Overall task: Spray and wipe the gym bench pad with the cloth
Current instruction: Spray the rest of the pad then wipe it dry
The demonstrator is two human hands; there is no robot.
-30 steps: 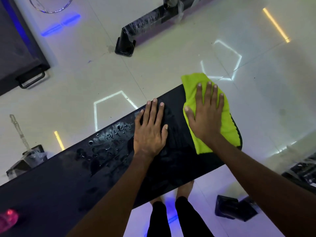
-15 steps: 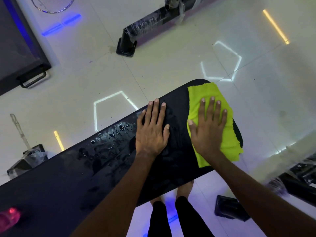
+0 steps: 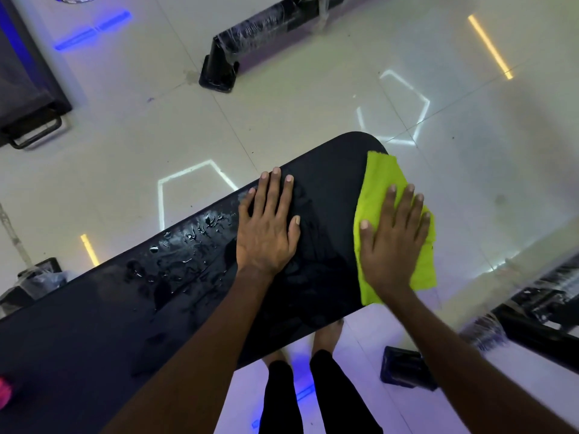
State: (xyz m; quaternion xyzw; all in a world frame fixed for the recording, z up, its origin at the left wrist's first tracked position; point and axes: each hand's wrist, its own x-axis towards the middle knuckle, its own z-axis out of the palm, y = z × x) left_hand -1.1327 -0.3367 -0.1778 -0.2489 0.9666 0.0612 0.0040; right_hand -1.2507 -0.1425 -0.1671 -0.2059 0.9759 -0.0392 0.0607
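Note:
The black gym bench pad (image 3: pixel 329 170) runs from lower left to its rounded end at upper right. Spray droplets glisten on its far edge, left of my hands. My left hand (image 3: pixel 269 227) lies flat on the pad, fingers spread, holding nothing. My right hand (image 3: pixel 391 242) presses flat on the lime-green cloth (image 3: pixel 380 177), which covers the pad's right end and hangs over its edge. A pink object (image 3: pixel 4 391), perhaps the spray bottle, shows at the left edge.
A black plastic-wrapped equipment leg (image 3: pixel 244 48) stands on the tiled floor beyond the bench. A dark padded machine (image 3: pixel 28 89) is at upper left. Wrapped frames sit at left (image 3: pixel 37 280) and right (image 3: pixel 539 311). A black foot block (image 3: pixel 404 366) lies beside my feet.
My right hand has slid the cloth toward me and to the right, from the pad's far edge to its right end. My left hand has stayed flat in place.

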